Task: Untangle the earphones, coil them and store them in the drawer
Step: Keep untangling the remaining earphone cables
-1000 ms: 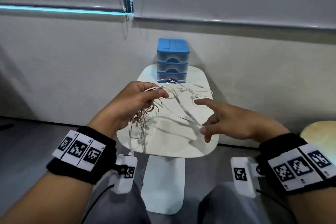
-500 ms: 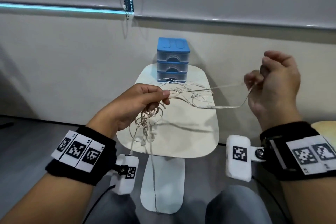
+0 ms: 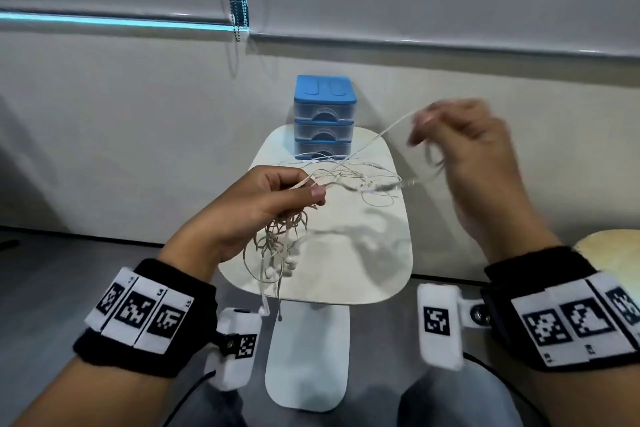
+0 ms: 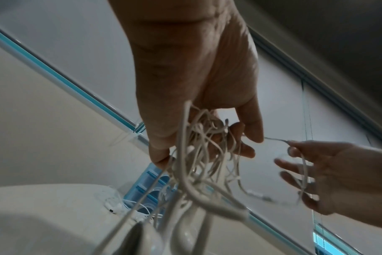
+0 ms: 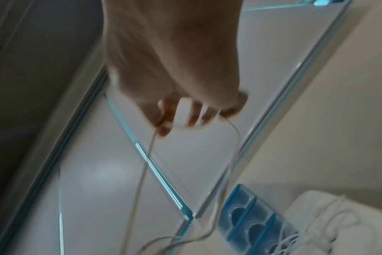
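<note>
While the earphones point(image 3: 277, 239) hang as a knotted bunch of thin, pale, rubbery cord above the near part of the tabletop point(image 3: 363, 253), I have the top of the tangle bunched in my left hand point(image 3: 263, 204), fingers point(image 4: 249, 120) and thumb curled tight around it. Smooth white earbuds dangle at the bottom of the bunch, and two strands trail past the tabletop's front edge. One strand runs taut and straight from my left thumb up and to the right, into my right hand point(image 3: 474, 152), which is raised and blurred; its fingers point(image 5: 164, 110) are bent and pinch that cord, a loose loop sagging below them. More thin white cord lies in slack curls on the tabletop beyond my left hand, reaching the foot of the drawer unit point(image 3: 323, 118). That unit is a small stack of three translucent plastic drawers, all closed, with arched finger recesses and a glossy blue lid. The tabletop is a smooth, cream, rounded slab on a flat white base.
</note>
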The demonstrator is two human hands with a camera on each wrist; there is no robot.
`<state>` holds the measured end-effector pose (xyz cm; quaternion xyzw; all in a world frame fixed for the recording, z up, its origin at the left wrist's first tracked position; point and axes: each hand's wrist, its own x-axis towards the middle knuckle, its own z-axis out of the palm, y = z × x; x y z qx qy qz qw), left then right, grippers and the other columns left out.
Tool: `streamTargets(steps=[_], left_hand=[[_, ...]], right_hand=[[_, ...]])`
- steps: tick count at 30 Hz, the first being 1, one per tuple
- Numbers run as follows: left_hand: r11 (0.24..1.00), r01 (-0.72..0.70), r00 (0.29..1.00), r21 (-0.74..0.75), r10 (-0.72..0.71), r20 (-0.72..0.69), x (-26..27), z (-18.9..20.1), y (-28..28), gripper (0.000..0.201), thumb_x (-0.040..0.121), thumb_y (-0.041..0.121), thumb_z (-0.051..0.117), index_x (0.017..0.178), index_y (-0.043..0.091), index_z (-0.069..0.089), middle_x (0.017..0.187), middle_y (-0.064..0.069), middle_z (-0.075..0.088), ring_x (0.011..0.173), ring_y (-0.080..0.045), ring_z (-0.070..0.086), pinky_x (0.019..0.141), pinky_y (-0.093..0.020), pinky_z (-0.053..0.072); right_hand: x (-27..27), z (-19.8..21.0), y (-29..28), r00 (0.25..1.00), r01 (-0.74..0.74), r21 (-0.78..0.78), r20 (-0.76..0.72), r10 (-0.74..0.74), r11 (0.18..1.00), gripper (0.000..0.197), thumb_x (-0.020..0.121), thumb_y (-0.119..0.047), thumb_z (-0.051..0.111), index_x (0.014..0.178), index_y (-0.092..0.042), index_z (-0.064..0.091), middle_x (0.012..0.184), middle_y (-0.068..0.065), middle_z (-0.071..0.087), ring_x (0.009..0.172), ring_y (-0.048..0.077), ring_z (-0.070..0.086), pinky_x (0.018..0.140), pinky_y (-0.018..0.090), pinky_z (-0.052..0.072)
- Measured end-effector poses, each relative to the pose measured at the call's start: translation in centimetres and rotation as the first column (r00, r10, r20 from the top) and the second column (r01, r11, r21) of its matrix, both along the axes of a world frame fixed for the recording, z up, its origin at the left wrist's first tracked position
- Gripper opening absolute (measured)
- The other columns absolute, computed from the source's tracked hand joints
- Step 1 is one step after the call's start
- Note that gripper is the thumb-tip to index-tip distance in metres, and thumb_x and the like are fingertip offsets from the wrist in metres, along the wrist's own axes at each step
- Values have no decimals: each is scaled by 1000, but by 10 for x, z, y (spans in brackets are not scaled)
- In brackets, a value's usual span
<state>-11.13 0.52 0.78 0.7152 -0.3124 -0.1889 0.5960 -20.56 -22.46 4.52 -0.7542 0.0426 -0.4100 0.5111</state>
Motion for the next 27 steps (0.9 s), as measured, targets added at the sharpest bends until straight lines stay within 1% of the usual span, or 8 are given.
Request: streamTargets(steps=[3, 8, 11, 13, 16, 19, 22, 27], left_hand=[[1000, -7, 1000, -2, 7, -11, 0, -1, 3, 22, 91, 28, 66, 85, 7, 72, 73, 2, 59, 60, -7, 40, 54, -14, 34], [998, -40, 999, -53, 38, -31, 0, 4, -2, 22, 88, 32, 67, 79, 13, 73, 79, -3, 59, 59, -8, 39, 53, -15, 33], [994, -82, 996, -76, 80, -29, 0, 8, -7, 21, 95, 22, 64, 80, 9, 70, 77, 4, 65, 56, -6, 38, 51, -13, 32], [993, -89, 996, -78, 88, -17, -2, 10, -9, 22, 95, 21, 64, 78, 10, 69, 80, -1, 65, 55, -6, 37, 50, -12, 31], [995, -70, 997, -64, 71, 14, -5, 13, -10, 22, 95, 19, 64, 77, 9, 68, 77, 1, 68, 55, -5, 38, 50, -12, 32], [998, -43, 998, -51, 45, 44, -6, 15, -11, 23, 97, 17, 63, 81, 1, 69, 71, 5, 66, 55, -4, 37, 51, -14, 32], [999, -31, 997, -22, 33, 73, -7, 12, -10, 26, 96, 19, 64, 87, -5, 70, 65, 7, 61, 55, -4, 36, 52, -14, 31], [1000, -8, 999, 5, 8, 49, -6, 11, -6, 26, 94, 26, 66, 77, 7, 70, 62, 9, 57, 57, -7, 36, 52, -15, 30]], right_hand=[[1, 11, -17, 925, 132, 441, 268, -270, 888, 23, 73, -14, 65, 50, -19, 67, 92, 16, 63, 86, 20, 63, 77, 26, 46], [-4, 15, 9, 940, -281, 702, 339, 41, 655, 40, 84, 4, 45, 49, -10, 58, 62, 13, 58, 55, 25, 58, 55, 27, 50], [-6, 7, 22, 959, -284, 595, 191, 210, 752, 33, 80, -3, 47, 52, -15, 33, 60, 8, 24, 42, 17, 22, 39, 18, 21], [-4, 2, 27, 952, -288, 455, 43, 302, 843, 25, 85, -4, 46, 65, -15, 34, 58, 5, 27, 43, 14, 19, 42, 14, 15], [0, -5, 39, 928, -294, 210, -171, 331, 933, 13, 100, -15, 53, 94, -4, 54, 55, -8, 43, 46, 10, 36, 39, 16, 24], [8, -17, 47, 894, -325, -22, -335, 299, 945, 21, 98, -33, 65, 116, -23, 66, 69, -26, 62, 64, -3, 58, 62, 13, 43], [13, -25, 51, 894, -356, -152, -341, 290, 922, 16, 96, -36, 66, 104, -24, 73, 92, -10, 74, 89, 12, 70, 86, 41, 55], [9, -19, 49, 906, -375, 188, -134, 402, 908, 22, 105, -15, 52, 88, -7, 63, 52, -4, 51, 43, 14, 43, 44, 23, 32]])
